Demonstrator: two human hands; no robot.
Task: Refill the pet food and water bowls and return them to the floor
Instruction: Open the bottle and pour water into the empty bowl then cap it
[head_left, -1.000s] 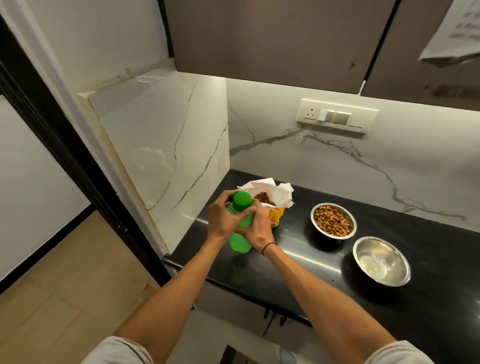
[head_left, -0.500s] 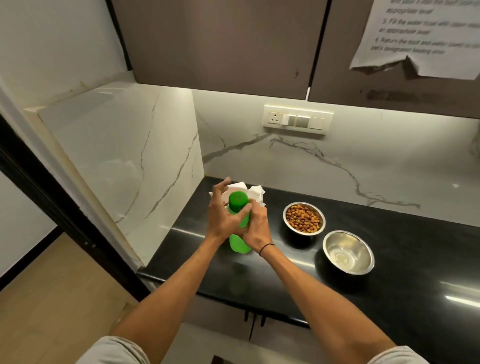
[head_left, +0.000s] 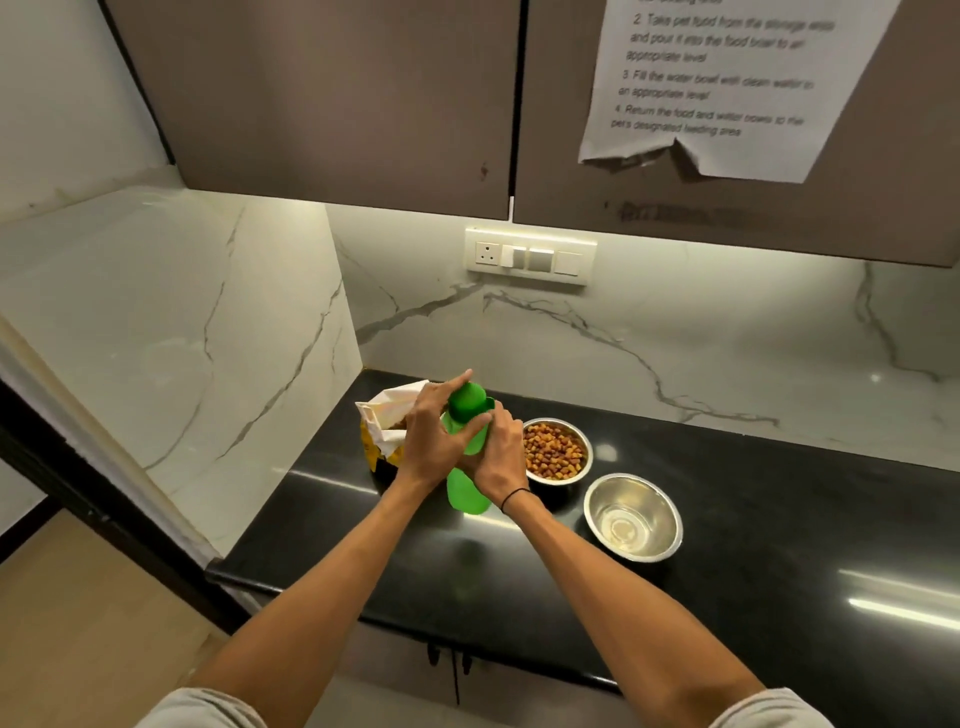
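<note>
Both hands are meeting around a green plastic bottle (head_left: 469, 488) held above the black countertop (head_left: 779, 545), near its left end. The left hand (head_left: 434, 439) is wrapping the bottle's upper part, thumb lying across the front just under the green cap (head_left: 466, 401) and fingers reaching up beside the cap. The right hand (head_left: 501, 452) is gripping the bottle's middle from the right side, fingers curled round it; a thin black band (head_left: 514, 495) is sitting on that wrist. The bottle is tilting slightly, cap toward the wall.

Just behind the left hand, an opened pet food bag (head_left: 382, 426) is standing on the countertop, its white top folded open and yellow showing lower down. To the right of the hands, 2 steel bowls are resting on the countertop: the food bowl (head_left: 556, 451) is holding brown kibble, and the water bowl (head_left: 632, 517), nearer the front edge, is showing only its shiny bottom; whether any water is lying in it cannot be told.

On the marble backsplash a switch panel (head_left: 530, 256) is sitting under the brown upper cabinets (head_left: 322, 104), and a printed instruction sheet (head_left: 722, 88) is hanging on the right cabinet door.
</note>
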